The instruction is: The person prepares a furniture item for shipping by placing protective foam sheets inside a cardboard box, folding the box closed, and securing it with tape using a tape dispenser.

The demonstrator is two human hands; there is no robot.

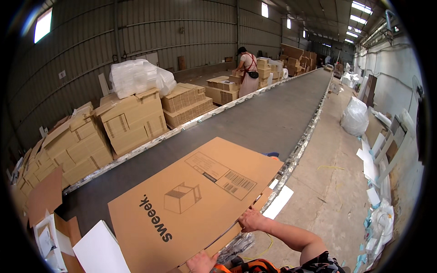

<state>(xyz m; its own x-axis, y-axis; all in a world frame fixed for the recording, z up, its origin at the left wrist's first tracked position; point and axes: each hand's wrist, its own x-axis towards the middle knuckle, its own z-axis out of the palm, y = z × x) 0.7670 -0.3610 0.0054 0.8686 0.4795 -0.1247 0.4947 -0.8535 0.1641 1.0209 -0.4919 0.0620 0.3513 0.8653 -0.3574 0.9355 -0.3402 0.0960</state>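
Short dark sleeve [318,265], pale-patterned — bare forearm [291,234] — orange cloth [261,264], perhaps an apron.

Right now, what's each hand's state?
Left hand: at the near edge of the cardboard box; grip cannot be told.
Right hand: curled at that edge; grip unclear.

Head-height fisheye view, near and downward, along the conveyor [266,116]

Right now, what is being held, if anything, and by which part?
The left hand and right hand touch the large brown carton at its near edge; whether they grip or merely press cannot be told.
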